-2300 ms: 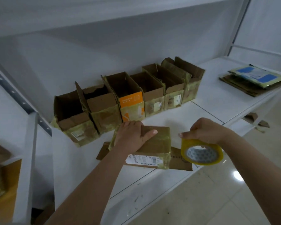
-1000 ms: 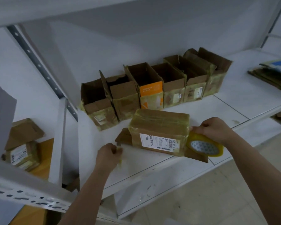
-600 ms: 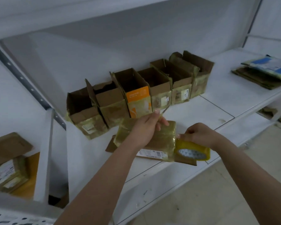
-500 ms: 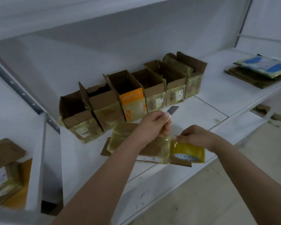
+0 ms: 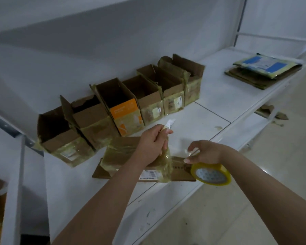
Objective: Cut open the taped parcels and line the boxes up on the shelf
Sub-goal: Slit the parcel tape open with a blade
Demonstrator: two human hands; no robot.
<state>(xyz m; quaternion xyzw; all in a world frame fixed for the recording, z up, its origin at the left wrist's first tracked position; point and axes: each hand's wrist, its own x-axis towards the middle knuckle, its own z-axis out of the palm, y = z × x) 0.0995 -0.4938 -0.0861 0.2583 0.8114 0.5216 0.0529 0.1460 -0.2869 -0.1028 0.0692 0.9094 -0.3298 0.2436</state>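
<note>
White metal shelf [image 5: 219, 106] carrying six opened brown cardboard boxes [image 5: 124, 110] in row; taped brown parcel [image 5: 131, 156] remaining. Left hand [image 5: 152, 144] pinching small blade [image 5: 170, 123], right hand [image 5: 205, 152] gripping yellow tape roll [image 5: 211, 174].

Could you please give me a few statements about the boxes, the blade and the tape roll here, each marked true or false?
1. Six opened brown cardboard boxes stand in a row at the back of the white shelf. True.
2. The left hand holds a small grey blade. True.
3. The yellow roll of clear tape lies inside the orange-fronted box. False: the right hand holds it at the shelf's front edge.
4. The tape-wrapped brown parcel stands in the row. False: it lies in front, on flattened cardboard.
</note>
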